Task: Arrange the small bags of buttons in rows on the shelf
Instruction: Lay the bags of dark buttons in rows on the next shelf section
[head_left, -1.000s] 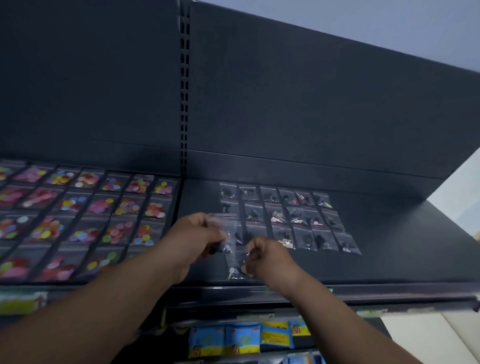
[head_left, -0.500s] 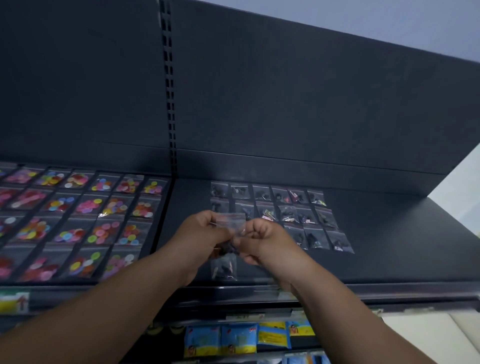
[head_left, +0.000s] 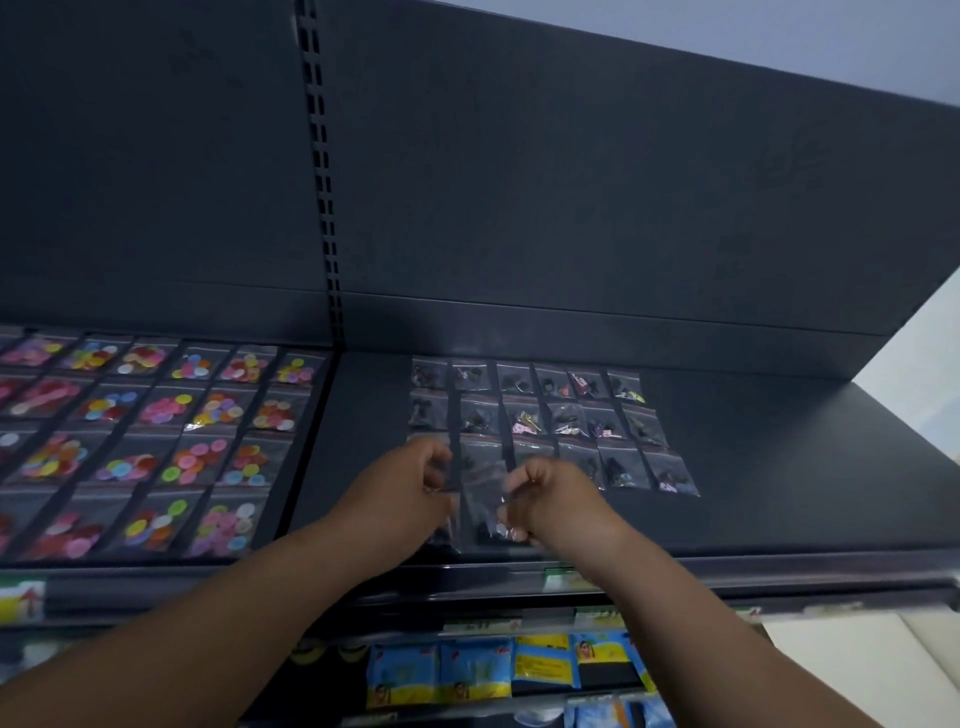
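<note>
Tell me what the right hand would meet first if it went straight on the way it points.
The right hand would probably meet the third-row bags of dark buttons just beyond its knuckles first; depth is unclear.

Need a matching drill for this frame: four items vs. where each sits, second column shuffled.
1. small clear bags of multicoloured buttons
2. small clear bags of dark buttons
3. blue-and-yellow printed packets
4. single clear plastic bag

A. on the lower level
B. pinched by the right hand
C. left section of the dark metal shelf
D. rows at the back of the right section

Pairs: 1-C, 2-D, 3-A, 4-B
</note>
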